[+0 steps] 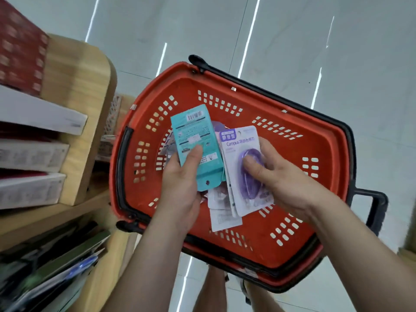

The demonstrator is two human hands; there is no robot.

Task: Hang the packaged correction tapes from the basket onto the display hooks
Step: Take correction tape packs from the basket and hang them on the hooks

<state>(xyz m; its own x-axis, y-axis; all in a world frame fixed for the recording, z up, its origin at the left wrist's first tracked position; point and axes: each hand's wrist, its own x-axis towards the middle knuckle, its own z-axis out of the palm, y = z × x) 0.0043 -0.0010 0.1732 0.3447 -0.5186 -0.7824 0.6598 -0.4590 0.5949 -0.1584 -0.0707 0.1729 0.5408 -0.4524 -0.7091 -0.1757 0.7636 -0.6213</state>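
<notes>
A red plastic basket (292, 122) with black handles stands on the floor below me. Over it, my left hand (180, 183) grips a teal carded pack (193, 136), back side up with its barcode at the far end, thumb across the card. My right hand (283, 176) holds a white and purple carded correction tape (238, 143), thumb pressed on the purple blister. More white packs (221, 210) show beneath the two cards; I cannot tell whether they are held or lie in the basket. No display hooks are in view.
A wooden shelf unit (85, 109) with stacked boxes and folders stands at the left, close to the basket. Pale tiled floor (315, 41) lies behind and to the right. My legs show below the basket.
</notes>
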